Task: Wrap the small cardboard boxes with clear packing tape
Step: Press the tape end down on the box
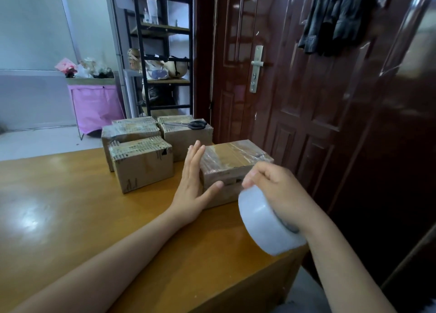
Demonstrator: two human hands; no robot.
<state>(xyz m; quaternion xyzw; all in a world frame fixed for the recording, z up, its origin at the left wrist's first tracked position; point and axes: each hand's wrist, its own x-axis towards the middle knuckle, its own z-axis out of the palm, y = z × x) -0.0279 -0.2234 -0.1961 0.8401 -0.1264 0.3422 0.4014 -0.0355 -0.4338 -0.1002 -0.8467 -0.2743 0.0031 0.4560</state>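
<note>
Fingers (197, 155) of the left hand (192, 182) lie straight against the box (232, 168) while the right hand (274, 187) grips the tape roll (264, 220), so a hard pull could slide the box.

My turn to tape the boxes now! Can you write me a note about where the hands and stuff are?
Left hand: flat against the left side of the near box, steadying it.
Right hand: grips the tape roll at the box's front.
Done: this box's top and left end show clear tape.
Left: finish it. Four other boxes wait behind, scissors on one; how fully they are wrapped is unclear.
</note>
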